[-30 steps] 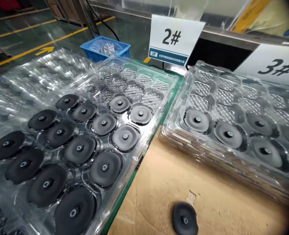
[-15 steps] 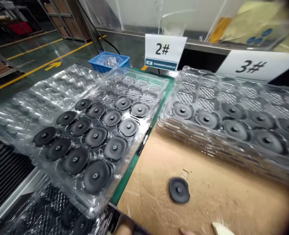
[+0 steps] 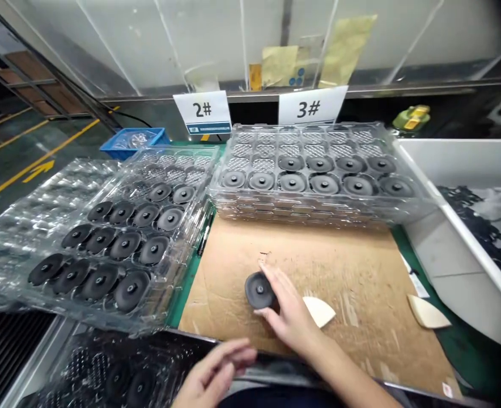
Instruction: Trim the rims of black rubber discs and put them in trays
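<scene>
My right hand (image 3: 291,311) is over the cardboard sheet (image 3: 339,255), thumb and fingers closed on the right edge of a black rounded-square disc (image 3: 258,290) with a small hub in its middle. Partly behind that wrist lies a pale wedge-shaped pad (image 3: 319,311). Lower down, near the front edge of the bench, my left hand (image 3: 219,371) hangs with thumb and fingers apart and nothing visible in it. Similar discs sit in rows in the clear plastic tray (image 3: 159,289) on the left and in the stacked clear trays (image 3: 318,201) at the back.
Signs marked 2# (image 3: 202,112) and 3# (image 3: 312,106) stand behind the trays. A blue basket (image 3: 135,148) is at the back left. To the right is a white bin (image 3: 458,226) with black scraps. Another pale pad (image 3: 429,311) lies on the cardboard's right side.
The view has swung right, bringing the white bin into sight. Both hands have come up into view, and my right hand has taken hold of the disc lying on the cardboard.
</scene>
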### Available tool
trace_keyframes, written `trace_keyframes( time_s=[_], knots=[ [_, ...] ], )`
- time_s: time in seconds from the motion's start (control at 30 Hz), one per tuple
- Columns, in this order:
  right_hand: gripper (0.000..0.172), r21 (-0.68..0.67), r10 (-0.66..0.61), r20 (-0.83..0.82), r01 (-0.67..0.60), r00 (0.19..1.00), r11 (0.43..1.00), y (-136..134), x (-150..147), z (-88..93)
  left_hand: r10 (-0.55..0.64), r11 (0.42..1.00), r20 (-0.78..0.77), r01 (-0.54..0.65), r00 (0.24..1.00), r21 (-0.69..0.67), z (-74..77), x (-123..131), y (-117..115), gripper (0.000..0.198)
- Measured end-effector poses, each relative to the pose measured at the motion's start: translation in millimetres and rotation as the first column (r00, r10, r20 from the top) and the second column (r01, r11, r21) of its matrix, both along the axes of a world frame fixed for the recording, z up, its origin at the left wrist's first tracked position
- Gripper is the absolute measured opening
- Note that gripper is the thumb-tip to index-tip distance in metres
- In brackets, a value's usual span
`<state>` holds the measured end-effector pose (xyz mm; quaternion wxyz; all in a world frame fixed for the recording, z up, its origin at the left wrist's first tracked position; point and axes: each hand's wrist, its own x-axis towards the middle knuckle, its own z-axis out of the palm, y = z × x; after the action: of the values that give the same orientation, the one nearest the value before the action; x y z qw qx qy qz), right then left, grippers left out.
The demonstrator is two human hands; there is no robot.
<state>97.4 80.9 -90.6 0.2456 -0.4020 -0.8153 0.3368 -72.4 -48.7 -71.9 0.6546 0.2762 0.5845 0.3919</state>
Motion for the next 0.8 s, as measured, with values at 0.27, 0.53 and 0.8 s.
trace_keyframes(
  time_s=[0.27, 0.53, 0.8],
  knots=[
    [0.085, -0.215, 0.127, -0.114, -0.149, 0.985, 0.965, -46, 68, 54.4, 0.188, 0.982, 0.515, -0.145, 0.837, -0.123, 35.4, 69, 43, 0.063],
    [0.044, -0.082, -0.281, 0.177, 0.299, 0.943, 0.951, -32, 100, 4.7, 0.254, 0.967, 0.697, -0.168, 0.671, -0.190, 34.1, 80, 38, 0.056],
    [0.026, -0.056, -0.109, 0.019, 0.110, 0.994, 0.992, -30, 83, 0.3, 0.325, 0.944, 0.695, -0.263, 0.642, -0.198, 26.4, 82, 41, 0.049]
  ],
)
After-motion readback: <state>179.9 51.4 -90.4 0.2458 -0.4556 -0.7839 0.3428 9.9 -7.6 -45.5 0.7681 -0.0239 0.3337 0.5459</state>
